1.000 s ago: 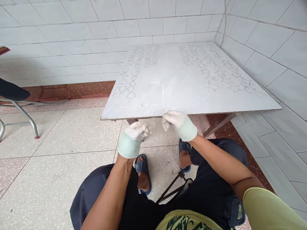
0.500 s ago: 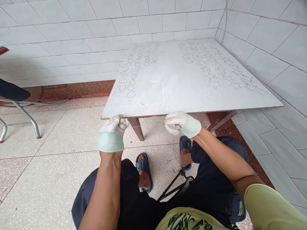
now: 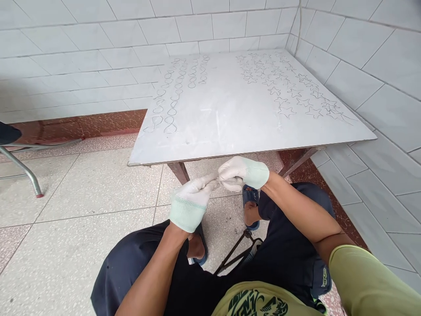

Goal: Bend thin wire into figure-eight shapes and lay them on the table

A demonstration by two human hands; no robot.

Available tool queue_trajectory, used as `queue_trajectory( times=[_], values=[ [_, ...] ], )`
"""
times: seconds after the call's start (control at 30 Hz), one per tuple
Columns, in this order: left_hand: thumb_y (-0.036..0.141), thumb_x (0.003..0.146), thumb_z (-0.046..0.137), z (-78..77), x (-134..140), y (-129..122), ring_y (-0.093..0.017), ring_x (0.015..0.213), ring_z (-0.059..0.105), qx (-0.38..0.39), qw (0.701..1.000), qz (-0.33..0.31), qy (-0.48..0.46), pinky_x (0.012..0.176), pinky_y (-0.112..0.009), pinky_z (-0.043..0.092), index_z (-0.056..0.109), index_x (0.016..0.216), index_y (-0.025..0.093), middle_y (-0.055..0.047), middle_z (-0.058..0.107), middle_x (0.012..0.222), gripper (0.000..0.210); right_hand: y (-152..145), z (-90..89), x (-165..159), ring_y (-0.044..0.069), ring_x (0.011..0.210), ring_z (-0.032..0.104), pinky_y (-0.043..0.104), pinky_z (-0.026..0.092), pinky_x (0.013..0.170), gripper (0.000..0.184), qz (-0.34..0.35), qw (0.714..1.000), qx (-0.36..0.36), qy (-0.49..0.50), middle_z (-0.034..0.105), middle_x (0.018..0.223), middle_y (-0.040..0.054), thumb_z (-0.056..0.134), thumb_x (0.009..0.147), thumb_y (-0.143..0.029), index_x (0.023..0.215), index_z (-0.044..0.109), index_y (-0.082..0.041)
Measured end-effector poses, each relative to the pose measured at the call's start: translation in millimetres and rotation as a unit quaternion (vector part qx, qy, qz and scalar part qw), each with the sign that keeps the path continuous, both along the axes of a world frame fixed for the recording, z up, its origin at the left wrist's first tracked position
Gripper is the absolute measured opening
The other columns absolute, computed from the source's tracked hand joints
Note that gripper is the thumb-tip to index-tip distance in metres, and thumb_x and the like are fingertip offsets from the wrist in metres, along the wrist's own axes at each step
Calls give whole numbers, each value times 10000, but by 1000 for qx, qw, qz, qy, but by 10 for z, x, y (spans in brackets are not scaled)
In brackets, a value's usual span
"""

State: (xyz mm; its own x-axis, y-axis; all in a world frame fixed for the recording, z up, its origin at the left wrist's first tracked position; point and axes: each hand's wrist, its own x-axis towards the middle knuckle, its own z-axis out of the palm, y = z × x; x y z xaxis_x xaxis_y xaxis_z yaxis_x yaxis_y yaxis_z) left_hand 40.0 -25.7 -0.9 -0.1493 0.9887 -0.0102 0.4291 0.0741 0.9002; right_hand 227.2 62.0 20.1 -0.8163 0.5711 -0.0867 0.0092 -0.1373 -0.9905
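My left hand (image 3: 194, 193), in a white glove with a pale green cuff, is closed in a pinch in front of the table's near edge. Its fingertips meet those of my right hand (image 3: 241, 172), gloved alike and closed with curled fingers. A thin wire showed between the hands a moment ago; now the fingers hide nearly all of it. Beyond them is the white tabletop (image 3: 243, 127). Bent wire figure-eights (image 3: 170, 124) lie in rows on its left side, and wire stars (image 3: 287, 110) lie on its right.
Tiled walls (image 3: 210, 26) meet behind the table at the right. A wooden table leg (image 3: 179, 172) stands just beyond my hands. At the far left is a metal-legged seat (image 3: 28, 169). A dark folding frame (image 3: 235, 254) sits between my legs, above the speckled floor (image 3: 75, 254).
My left hand has moved right and slightly nearer to me, meeting my right hand. The wire stretched between them is no longer plainly seen. The view has shifted slightly.
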Motion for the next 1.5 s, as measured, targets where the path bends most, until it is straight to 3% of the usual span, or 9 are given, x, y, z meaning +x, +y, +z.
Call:
queue_trajectory(
  times=[0.17,0.3,0.4,0.67,0.9,1.1,1.2,1.27,1.5],
  values=[
    [423,840,708,35,34,0,-224,854,784,-20,993,86,-77,873,-347,602,856,1062,197,-44,837,869,349,42,19,38,133,514,535,296,435,596,497,-59,998,18,25,517,507,-43,529,1030,-557,700,625,-198],
    [454,836,690,115,43,-2,-223,819,781,-25,989,117,-91,855,-341,583,845,988,171,-54,826,824,357,68,-33,-14,145,743,657,292,525,758,228,-177,978,106,9,735,797,0,749,877,-396,954,748,-181],
    [464,839,690,128,38,-17,-222,808,777,-19,988,118,-98,850,-337,580,829,935,176,-56,824,821,334,20,-97,-95,158,870,696,297,552,835,244,-225,962,153,-10,785,982,21,794,815,-334,1020,788,-201],
    [464,889,659,120,65,-80,-208,808,764,-26,995,77,-51,806,-308,565,818,846,222,-28,825,824,293,-83,-61,-105,184,887,724,322,560,901,162,-263,936,234,26,795,932,28,755,883,-362,810,800,-225],
    [485,909,658,120,38,-138,-215,768,759,-14,997,71,33,716,-307,546,858,999,295,8,839,845,290,-84,-64,-76,157,846,717,286,540,832,173,-243,939,241,31,795,904,9,710,904,-265,752,778,-220],
    [498,914,640,202,64,-193,-182,602,667,-10,997,48,54,530,-285,456,853,891,300,25,779,728,292,-128,-33,-69,145,800,706,278,553,797,184,-204,952,216,71,769,841,3,667,904,-232,744,753,-204],
    [499,903,632,243,83,-206,-146,465,559,-38,998,38,28,456,-283,395,828,821,270,29,730,646,313,-133,13,-49,149,752,691,284,554,751,164,-198,956,203,70,752,801,8,660,874,-223,726,727,-200],
    [464,869,655,271,81,-205,-149,484,591,-56,998,28,-23,476,-276,432,801,776,244,12,734,635,280,-117,45,-16,158,753,689,291,550,741,156,-179,958,218,59,749,797,15,651,863,-217,725,722,-202],
    [373,785,719,307,-59,-137,-184,503,663,-128,976,-87,-153,530,-293,533,747,683,215,-36,692,518,191,-62,203,170,184,819,680,318,515,796,210,-71,927,368,-6,730,799,28,617,900,-243,724,730,-219]
  ],
)
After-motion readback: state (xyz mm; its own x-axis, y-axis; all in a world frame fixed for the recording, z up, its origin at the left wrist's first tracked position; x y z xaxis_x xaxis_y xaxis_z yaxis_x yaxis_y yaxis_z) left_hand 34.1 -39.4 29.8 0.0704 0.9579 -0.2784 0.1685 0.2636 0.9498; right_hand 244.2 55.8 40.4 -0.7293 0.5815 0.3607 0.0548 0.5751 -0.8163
